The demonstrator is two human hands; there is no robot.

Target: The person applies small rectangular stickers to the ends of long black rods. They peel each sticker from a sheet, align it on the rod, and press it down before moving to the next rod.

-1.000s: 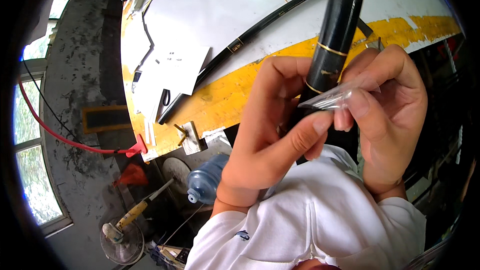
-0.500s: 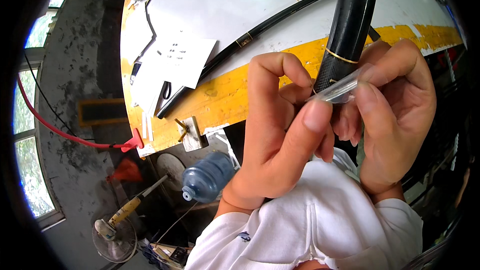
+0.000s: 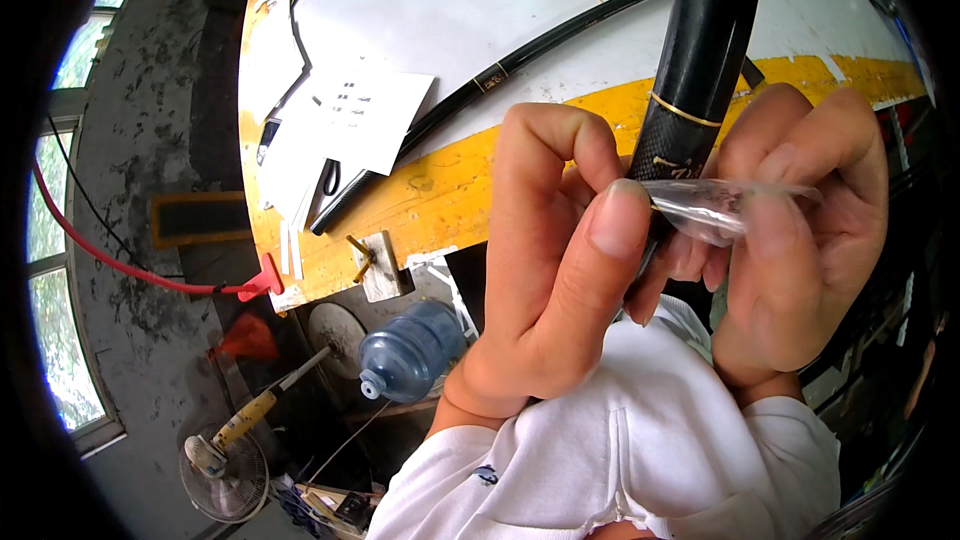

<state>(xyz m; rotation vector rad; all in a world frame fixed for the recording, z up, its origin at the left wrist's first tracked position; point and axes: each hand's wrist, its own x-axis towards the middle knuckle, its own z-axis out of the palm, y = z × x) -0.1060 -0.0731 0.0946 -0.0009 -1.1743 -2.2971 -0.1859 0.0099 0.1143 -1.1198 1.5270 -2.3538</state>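
Observation:
A glossy black carbon-weave rod [image 3: 705, 40] with a gold ring comes down from the top toward my hands. Small gold markings show on its woven end, just above a strip of clear film [image 3: 695, 208]. My left hand [image 3: 550, 280] is closed beside the rod, thumb and forefinger pinching the film's left end. On the other side, my right hand [image 3: 815, 240] grips the film's right end between thumb and fingers. Crossing in front of the rod, the film is puckered and catches the light. How far it touches the rod I cannot tell. The rod's lower tip is partly hidden by my fingers.
A longer, thinner black rod [image 3: 550, 52] lies across the white table [image 3: 440, 0] with its yellow edge. Printed paper [image 3: 385, 115] rests at the left. Below stand a blue water jug [image 3: 412, 348] and a fan [image 3: 228, 475]; a red hose [image 3: 130, 268] hangs left.
My right hand has shifted slightly right, and the film now lies more level and looks wider. More of the gold markings on the rod show. My left hand stays nearly in place.

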